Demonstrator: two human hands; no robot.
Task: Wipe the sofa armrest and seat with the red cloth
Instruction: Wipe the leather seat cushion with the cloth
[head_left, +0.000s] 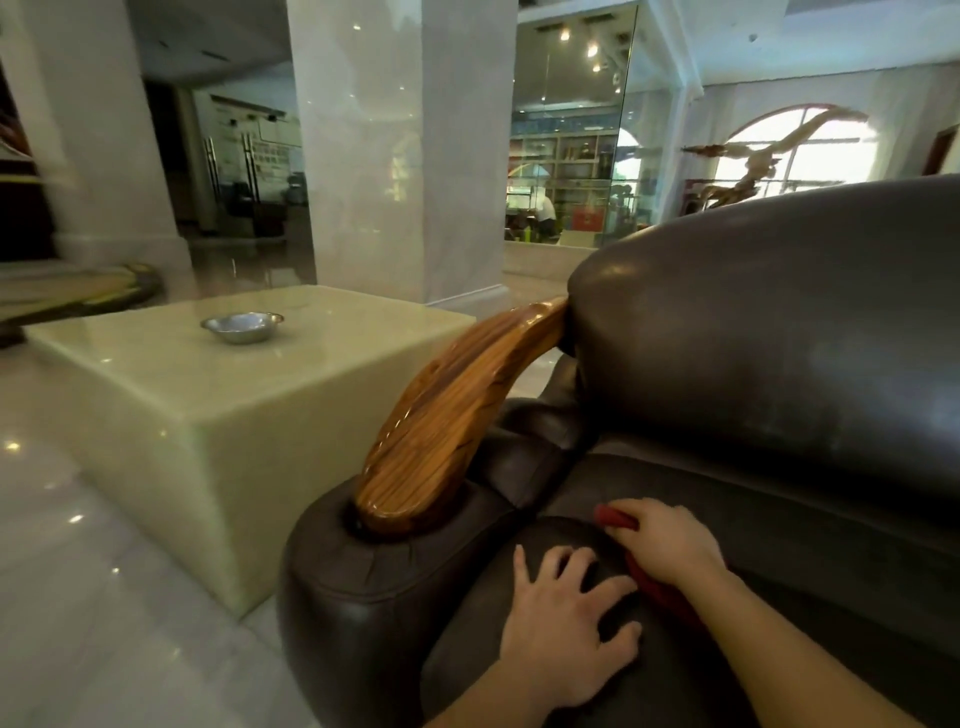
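A dark brown leather sofa (779, 332) fills the right half of the head view. Its curved wooden armrest (452, 410) rises from the padded leather arm end (363, 571). My right hand (665, 540) presses the red cloth (660, 587) onto the seat cushion (779, 519), close to the inner side of the arm. Most of the cloth is hidden under that hand and wrist. My left hand (566, 629) lies flat with its fingers spread on the seat's front left part, just left of the cloth.
A pale stone block table (218, 415) stands left of the sofa, with a metal bowl (242, 326) on top. Behind it rise marble columns (400, 156). Glossy tiled floor (78, 597) spreads to the left. A wooden root sculpture (753, 161) stands behind the backrest.
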